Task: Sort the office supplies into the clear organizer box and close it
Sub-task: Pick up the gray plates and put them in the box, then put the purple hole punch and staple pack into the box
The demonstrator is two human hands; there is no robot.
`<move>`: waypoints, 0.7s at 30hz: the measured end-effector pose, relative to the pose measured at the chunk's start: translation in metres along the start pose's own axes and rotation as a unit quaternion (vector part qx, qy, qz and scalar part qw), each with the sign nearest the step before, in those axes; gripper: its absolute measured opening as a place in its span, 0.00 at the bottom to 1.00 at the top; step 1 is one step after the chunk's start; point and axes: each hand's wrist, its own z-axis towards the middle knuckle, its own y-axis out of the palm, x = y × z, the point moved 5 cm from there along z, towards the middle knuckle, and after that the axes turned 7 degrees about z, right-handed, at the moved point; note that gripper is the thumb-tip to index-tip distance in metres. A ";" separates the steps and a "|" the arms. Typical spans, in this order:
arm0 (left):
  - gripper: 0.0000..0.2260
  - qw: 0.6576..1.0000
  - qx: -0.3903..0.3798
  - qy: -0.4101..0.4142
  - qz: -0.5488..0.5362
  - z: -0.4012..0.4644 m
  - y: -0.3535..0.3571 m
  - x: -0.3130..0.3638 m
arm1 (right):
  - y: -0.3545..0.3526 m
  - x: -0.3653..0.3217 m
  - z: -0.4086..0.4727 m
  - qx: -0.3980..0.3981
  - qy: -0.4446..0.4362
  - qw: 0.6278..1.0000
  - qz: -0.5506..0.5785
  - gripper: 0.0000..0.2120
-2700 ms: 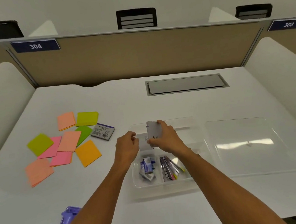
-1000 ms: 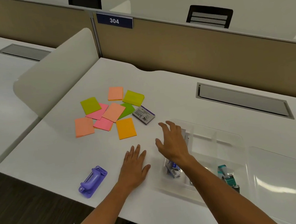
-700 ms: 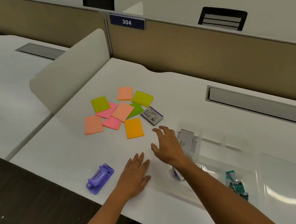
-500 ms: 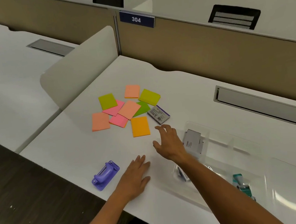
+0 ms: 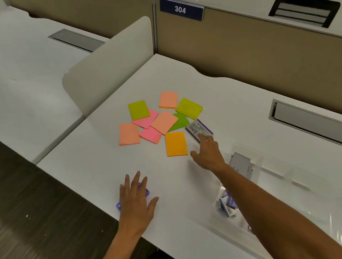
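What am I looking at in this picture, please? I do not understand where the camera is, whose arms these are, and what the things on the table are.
There is no machine here. A person wears a camera on the head, so you look forward and down at their own two arms over a white desk.

The left hand lies flat, fingers straight, on top of a small purple tool, mostly hidden under it. The right hand reaches forward, and its fingertips are at a small white and purple box. It does not grip it yet.

Beside that box lie coloured sticky note pads, some overlapping. At the right stands the clear organizer box, open, with a grey card and some small items in its compartments. Neither hand holds anything.
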 end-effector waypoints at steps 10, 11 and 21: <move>0.43 0.994 -0.110 -0.008 0.024 0.007 0.016 -0.035 | -0.011 0.004 0.052 0.009 0.045 0.998 -0.037 0.39; 0.42 0.994 -0.111 -0.015 0.000 0.009 0.015 -0.036 | -0.011 0.006 0.055 0.003 0.049 0.998 -0.046 0.39; 0.28 0.992 -0.012 -0.121 -0.040 0.014 0.004 -0.034 | -0.017 0.020 0.056 0.003 0.072 0.995 -0.076 0.31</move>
